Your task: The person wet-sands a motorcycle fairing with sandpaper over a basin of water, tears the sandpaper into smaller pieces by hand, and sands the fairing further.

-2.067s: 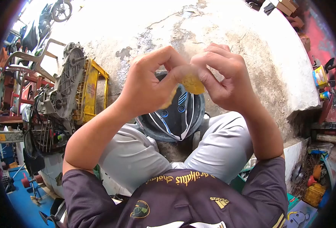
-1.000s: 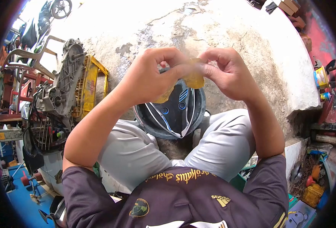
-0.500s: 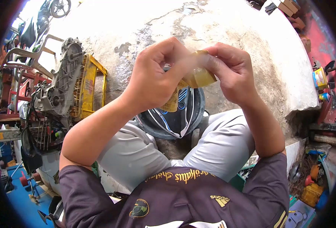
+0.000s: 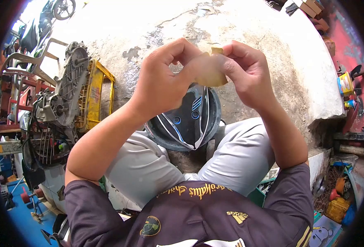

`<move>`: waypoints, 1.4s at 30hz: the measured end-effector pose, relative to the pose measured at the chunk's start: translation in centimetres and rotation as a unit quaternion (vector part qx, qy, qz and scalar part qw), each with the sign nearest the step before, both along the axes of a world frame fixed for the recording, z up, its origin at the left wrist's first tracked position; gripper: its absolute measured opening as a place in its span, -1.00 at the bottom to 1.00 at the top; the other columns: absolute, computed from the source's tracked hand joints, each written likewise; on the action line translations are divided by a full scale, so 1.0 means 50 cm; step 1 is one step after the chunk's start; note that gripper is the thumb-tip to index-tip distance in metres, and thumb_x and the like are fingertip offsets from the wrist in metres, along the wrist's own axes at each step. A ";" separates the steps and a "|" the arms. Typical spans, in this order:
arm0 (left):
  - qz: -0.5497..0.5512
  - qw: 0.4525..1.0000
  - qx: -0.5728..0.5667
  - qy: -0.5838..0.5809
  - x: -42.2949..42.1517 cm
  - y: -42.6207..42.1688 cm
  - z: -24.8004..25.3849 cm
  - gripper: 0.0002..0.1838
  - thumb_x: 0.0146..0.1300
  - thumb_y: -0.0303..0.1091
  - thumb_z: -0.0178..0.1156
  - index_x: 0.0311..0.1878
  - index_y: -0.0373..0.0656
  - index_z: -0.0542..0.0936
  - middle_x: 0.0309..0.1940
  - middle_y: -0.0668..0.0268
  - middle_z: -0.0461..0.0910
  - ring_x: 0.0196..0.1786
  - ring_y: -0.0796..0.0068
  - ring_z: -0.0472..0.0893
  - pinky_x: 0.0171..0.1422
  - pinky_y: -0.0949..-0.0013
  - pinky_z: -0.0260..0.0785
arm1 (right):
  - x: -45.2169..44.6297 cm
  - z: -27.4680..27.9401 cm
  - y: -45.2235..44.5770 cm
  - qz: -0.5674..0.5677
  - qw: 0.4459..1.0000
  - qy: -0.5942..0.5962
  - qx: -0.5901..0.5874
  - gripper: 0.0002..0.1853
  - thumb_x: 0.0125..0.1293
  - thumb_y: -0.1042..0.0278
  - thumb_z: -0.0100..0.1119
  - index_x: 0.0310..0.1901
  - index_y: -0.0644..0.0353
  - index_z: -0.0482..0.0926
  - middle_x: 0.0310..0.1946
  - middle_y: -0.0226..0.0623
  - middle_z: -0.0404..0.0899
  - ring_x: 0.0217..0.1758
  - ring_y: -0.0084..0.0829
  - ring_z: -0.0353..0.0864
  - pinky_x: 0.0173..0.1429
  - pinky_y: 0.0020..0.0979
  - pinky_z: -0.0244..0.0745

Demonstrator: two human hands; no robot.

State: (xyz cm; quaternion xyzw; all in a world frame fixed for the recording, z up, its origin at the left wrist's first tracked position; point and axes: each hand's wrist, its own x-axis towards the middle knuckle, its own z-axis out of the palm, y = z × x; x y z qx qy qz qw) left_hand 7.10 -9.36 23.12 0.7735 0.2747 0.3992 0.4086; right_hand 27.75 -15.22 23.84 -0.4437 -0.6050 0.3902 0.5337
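Held up in front of me is a small yellow-brown piece of sandpaper (image 4: 215,79), blurred in its middle. My left hand (image 4: 165,80) pinches its left side between thumb and fingers. On the opposite side my right hand (image 4: 250,76) grips it the same way, with a folded edge showing above the thumb. Below both hands, between my knees, a black panel with white and blue stripes (image 4: 188,117) rests in a round dark basin (image 4: 215,111). The hands do not touch the panel.
A yellow crate (image 4: 94,96) stands at the left beside a metal engine casing (image 4: 68,86) and a chair (image 4: 25,59). To the right runs a pale ledge (image 4: 326,99), with a yellow-and-blue can (image 4: 345,84) beyond it. Loose parts lie at the lower right.
Both hands have shifted slightly up and left. The printed lower flap of the sandpaper no longer shows below my left hand, so more of the black panel is visible.
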 end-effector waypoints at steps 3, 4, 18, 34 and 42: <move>-0.008 1.000 0.020 -0.004 -0.005 0.004 -0.005 -0.90 0.49 -0.44 0.36 -0.07 -0.27 0.73 -0.23 0.40 0.71 -0.14 0.69 0.62 0.02 0.46 0.51 | 0.017 -0.006 0.006 0.052 0.999 0.000 -0.015 -0.88 0.53 0.42 0.34 -0.10 0.31 0.73 -0.34 -0.45 0.69 -0.25 -0.69 0.62 -0.15 -0.57 0.53; -0.008 1.000 0.019 -0.004 -0.007 0.004 -0.004 -0.90 0.49 -0.44 0.36 -0.07 -0.27 0.73 -0.23 0.40 0.71 -0.14 0.69 0.62 0.02 0.46 0.51 | 0.021 -0.004 0.005 0.052 0.999 0.001 -0.016 -0.88 0.53 0.42 0.34 -0.10 0.31 0.73 -0.34 -0.45 0.69 -0.25 -0.69 0.62 -0.15 -0.57 0.53; -0.078 0.982 -0.133 0.105 -0.014 -0.007 0.011 -0.81 0.47 -0.38 0.41 0.01 -0.28 0.75 -0.27 0.47 0.71 -0.15 0.73 0.59 -0.01 0.51 0.48 | 0.056 -0.008 0.004 0.132 0.981 -0.136 -0.050 -0.82 0.46 0.37 0.32 -0.08 0.31 0.75 -0.38 -0.23 0.75 -0.27 -0.45 0.68 -0.09 -0.33 0.59; -0.083 0.969 -0.192 0.129 -0.012 -0.011 0.021 -0.82 0.49 -0.36 0.37 -0.02 -0.29 0.75 -0.27 0.47 0.70 -0.19 0.76 0.57 -0.08 0.53 0.48 | 0.053 -0.001 -0.001 0.131 0.976 -0.172 -0.026 -0.83 0.40 0.48 0.28 -0.07 0.34 0.76 -0.36 -0.19 0.75 -0.26 -0.46 0.68 -0.05 -0.37 0.59; -0.048 0.991 -0.121 -0.007 -0.001 -0.036 0.018 -0.87 0.51 -0.46 0.32 -0.01 -0.30 0.74 -0.25 0.44 0.73 -0.15 0.73 0.62 -0.03 0.52 0.51 | 0.034 0.010 -0.008 0.083 0.992 -0.081 0.055 -0.84 0.44 0.46 0.32 -0.11 0.40 0.75 -0.31 -0.30 0.76 -0.19 -0.57 0.67 -0.05 -0.43 0.58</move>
